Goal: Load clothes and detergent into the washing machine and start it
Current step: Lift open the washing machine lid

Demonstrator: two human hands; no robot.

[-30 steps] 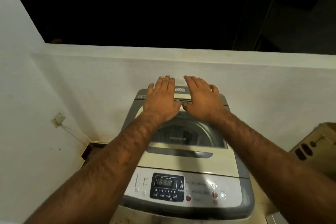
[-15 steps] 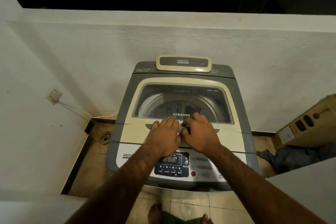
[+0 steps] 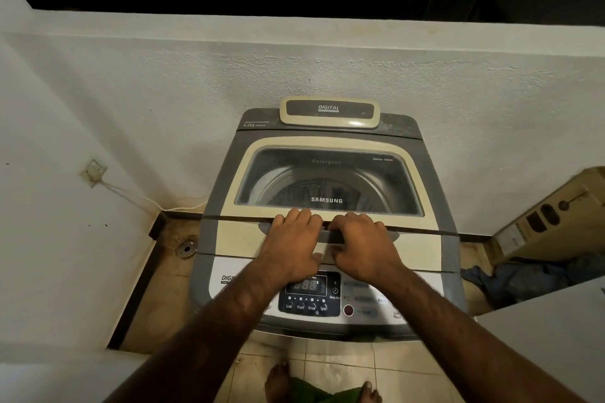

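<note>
- The grey-and-cream top-loading washing machine point(image 3: 327, 206) stands against the white wall, its window lid point(image 3: 330, 180) shut.
- Left hand point(image 3: 291, 245) and right hand point(image 3: 360, 247) rest on the lid's grey front handle point(image 3: 322, 235), fingers curled over it; grip apparently closed.
- Drum contents unclear; dark blue clothes point(image 3: 523, 278) lie on the floor, so loading seems undone.

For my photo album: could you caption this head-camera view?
Both hands, left and right, rest on the handle of the washer's closed lid.

Tiled floor point(image 3: 340, 366) — washing machine point(image 3: 435, 245), cardboard box point(image 3: 553, 222), blue cloth point(image 3: 523, 278)
</note>
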